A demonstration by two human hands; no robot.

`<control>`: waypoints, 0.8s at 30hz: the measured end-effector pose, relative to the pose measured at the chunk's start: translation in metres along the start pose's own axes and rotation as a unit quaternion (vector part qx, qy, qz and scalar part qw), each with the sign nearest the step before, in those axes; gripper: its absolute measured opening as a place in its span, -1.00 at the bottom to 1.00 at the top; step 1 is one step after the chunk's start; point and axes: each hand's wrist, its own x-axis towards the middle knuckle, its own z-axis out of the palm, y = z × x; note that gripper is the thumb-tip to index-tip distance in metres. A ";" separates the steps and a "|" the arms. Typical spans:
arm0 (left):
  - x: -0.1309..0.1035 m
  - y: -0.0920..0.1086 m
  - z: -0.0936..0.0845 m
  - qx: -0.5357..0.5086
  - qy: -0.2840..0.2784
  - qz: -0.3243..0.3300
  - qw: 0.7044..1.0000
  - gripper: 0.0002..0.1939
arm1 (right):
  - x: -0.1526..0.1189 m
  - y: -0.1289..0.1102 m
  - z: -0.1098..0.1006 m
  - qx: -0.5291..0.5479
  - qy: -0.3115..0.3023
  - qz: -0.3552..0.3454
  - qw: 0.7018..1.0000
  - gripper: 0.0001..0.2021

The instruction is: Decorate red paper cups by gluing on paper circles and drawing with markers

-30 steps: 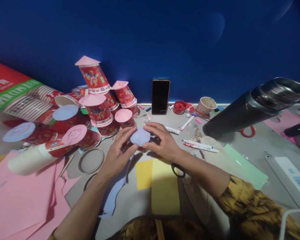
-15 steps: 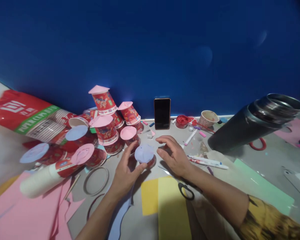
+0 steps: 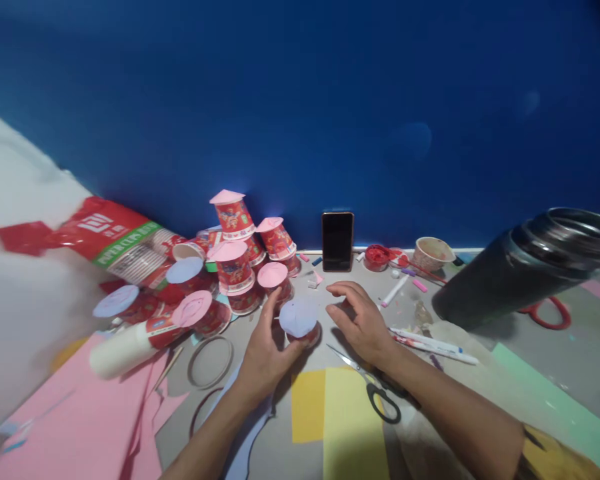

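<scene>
A small red patterned paper cup (image 3: 312, 335) stands upright with a light blue paper disc (image 3: 299, 317) on top. Around its left and front sides curves my left hand (image 3: 265, 353), thumb and fingers apart; the thumb lies close to the cup's front, and I cannot tell whether it touches. My right hand (image 3: 361, 323) hovers to the right of the cup, apart from it, fingers loosely bent with nothing between them. Black-handled scissors (image 3: 373, 389) lie partly under my right forearm. Left of the cup stands another cup with a pink disc (image 3: 273, 275).
Several stacked red cups with pink tops (image 3: 233, 267) stand at the left, beside a bag of paper cups (image 3: 130, 243) and a white glue bottle (image 3: 123, 353). A phone (image 3: 337, 241) leans at the back. A dark flask (image 3: 510, 267) tilts at right. Yellow paper (image 3: 355, 420) lies in front.
The camera view has turned slightly, so everything sits further right and lower. The blue-topped cup stays put on the table, with both hands still about it.
</scene>
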 end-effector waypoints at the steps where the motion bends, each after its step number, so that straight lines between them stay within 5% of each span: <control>1: -0.003 0.006 -0.004 0.007 0.004 -0.002 1.000 0.00 | 0.000 0.001 0.000 0.000 0.003 0.003 1.000 -0.75; 6: -0.021 0.023 -0.032 0.034 0.033 -0.004 0.999 -0.03 | -0.003 0.006 0.001 -0.008 0.000 -0.007 1.000 -0.76; 14: -0.041 0.015 -0.085 -0.003 0.154 -0.056 0.986 0.02 | -0.007 0.011 0.004 -0.028 -0.002 -0.022 0.999 -0.76; 21: -0.008 0.049 -0.171 0.055 0.335 -0.099 0.935 0.07 | -0.009 0.015 0.007 -0.035 -0.003 -0.024 0.999 -0.76; 24: 0.015 0.053 -0.199 0.048 0.354 -0.072 0.931 0.14 | -0.009 0.013 0.008 -0.037 -0.002 -0.021 0.999 -0.76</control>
